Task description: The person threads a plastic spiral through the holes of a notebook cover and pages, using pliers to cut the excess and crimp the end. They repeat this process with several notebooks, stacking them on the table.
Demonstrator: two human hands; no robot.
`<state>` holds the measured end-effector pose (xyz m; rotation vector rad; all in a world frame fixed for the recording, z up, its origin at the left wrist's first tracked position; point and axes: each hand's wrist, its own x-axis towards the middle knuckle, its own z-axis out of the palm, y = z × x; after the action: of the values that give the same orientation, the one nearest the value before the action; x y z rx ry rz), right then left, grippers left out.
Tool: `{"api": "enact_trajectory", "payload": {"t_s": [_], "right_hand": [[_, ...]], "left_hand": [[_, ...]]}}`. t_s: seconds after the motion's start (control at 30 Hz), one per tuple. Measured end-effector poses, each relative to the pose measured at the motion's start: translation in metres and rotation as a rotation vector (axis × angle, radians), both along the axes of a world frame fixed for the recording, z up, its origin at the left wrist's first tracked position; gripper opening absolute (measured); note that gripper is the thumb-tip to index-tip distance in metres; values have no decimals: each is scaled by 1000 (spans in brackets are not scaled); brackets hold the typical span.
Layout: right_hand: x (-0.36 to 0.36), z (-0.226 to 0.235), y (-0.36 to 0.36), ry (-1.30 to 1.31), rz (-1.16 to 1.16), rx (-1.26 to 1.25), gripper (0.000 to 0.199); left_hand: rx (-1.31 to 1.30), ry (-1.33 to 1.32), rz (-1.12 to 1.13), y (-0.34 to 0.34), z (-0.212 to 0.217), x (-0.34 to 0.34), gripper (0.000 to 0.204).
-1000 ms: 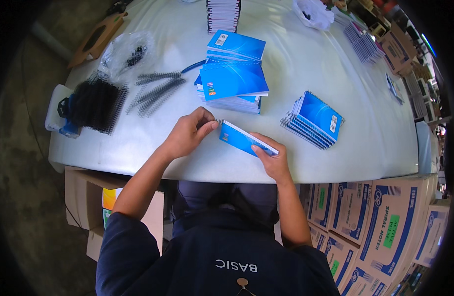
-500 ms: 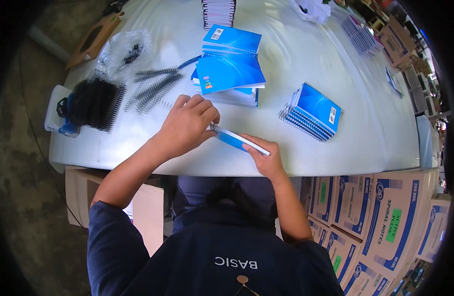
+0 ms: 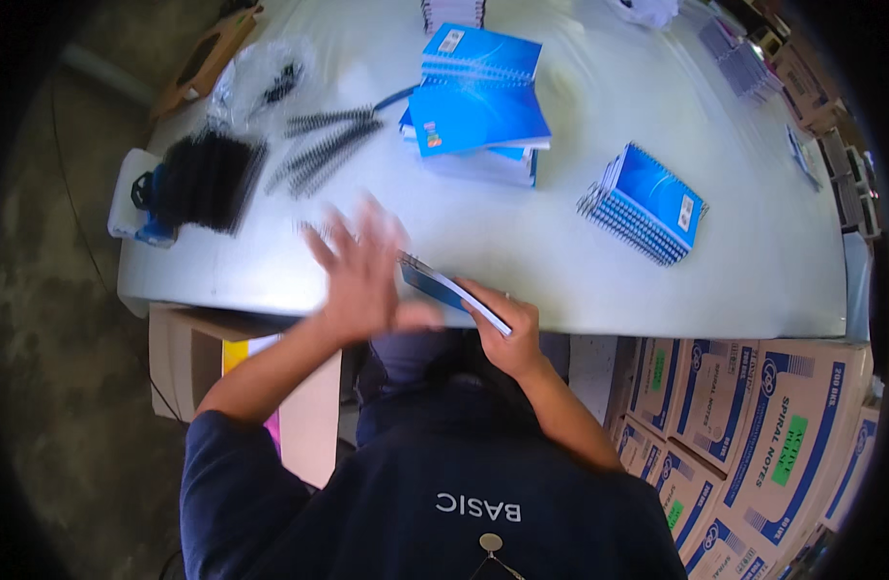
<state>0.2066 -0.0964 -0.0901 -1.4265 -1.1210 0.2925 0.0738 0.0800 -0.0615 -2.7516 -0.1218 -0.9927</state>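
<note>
My right hand (image 3: 503,327) grips a thin blue notebook (image 3: 431,281) by its near right end, thumb on one side and fingers on the other. The notebook is tilted edge-up over the table's front edge, and its white page block faces up. Beside its far left end my left hand (image 3: 359,275) is spread wide and smeared by motion, with nothing in it. Ahead lie a stack of blue notebooks (image 3: 483,121) with punched edges and, to the right, a smaller pile of spiral-bound notebooks (image 3: 649,203).
Loose black spiral coils (image 3: 333,150) lie left of the stack, near a dense bundle of coils (image 3: 211,179) and a clear plastic bag (image 3: 261,82). Cardboard cartons (image 3: 785,425) stand below the table's right side; an open carton (image 3: 309,416) sits below its left.
My left hand has let go of the notebook's far end and opened out. The right hand still holds the notebook, now drawn slightly lower. The whole view has shifted a little.
</note>
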Motion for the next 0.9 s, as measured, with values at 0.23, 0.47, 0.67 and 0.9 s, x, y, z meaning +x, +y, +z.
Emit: {"api": "enact_trajectory", "payload": {"t_s": [0.23,0.47,0.67,0.9], "right_hand": [[-1,2,1,-82,8,7,37],[32,12,-2,151,217,-118,28],[42,7,2,284,236,-159,26],[40,7,2,354,232,-171,25]], "left_hand": [[-164,288,-116,-54,-45,-48,94],[-970,538,-77,10,68,8,40],[-808,552,-57,27,73,20,16],[-1144,581,-120,41,67,21,21]]}}
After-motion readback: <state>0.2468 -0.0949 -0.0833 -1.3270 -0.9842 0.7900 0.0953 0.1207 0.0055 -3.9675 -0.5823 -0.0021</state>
